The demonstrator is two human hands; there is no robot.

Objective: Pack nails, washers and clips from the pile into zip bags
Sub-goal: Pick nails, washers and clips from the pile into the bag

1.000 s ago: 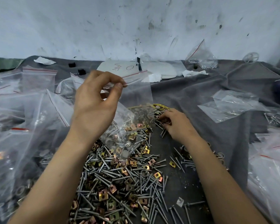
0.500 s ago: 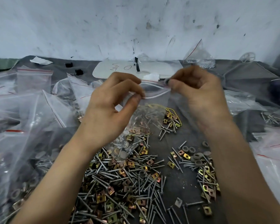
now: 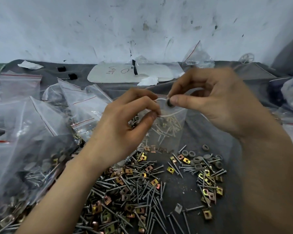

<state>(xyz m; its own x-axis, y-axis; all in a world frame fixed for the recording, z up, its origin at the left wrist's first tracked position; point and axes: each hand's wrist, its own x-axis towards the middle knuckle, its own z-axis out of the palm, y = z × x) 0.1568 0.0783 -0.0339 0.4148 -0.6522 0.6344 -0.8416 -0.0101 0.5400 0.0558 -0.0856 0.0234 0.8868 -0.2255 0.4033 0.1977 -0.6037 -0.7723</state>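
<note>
The right hand [image 3: 215, 105] pinches a dark grey round washer [image 3: 169, 103] between thumb and fingertip, just over the mouth of a clear plastic zip bag [image 3: 167, 132]. The left hand [image 3: 125, 127] pinches the bag's rim with curled fingers and holds it hanging above the pile [image 3: 134, 188] of grey nails, brassy square clips and washers. The rim is held at only one point, so the mouth may sag shut and the washer may glance off into the pile. The nails inside also load that thin pinch, which could slip.

Two hands, left hand [image 3: 118, 132] and right hand [image 3: 215, 102], are holding one zip bag [image 3: 169, 132] and one washer [image 3: 169, 103].
About ten loose washers [image 3: 197, 160] are lying at four o'clock; nails [image 3: 139, 188] and clips [image 3: 170, 169] are too many to count.
</note>
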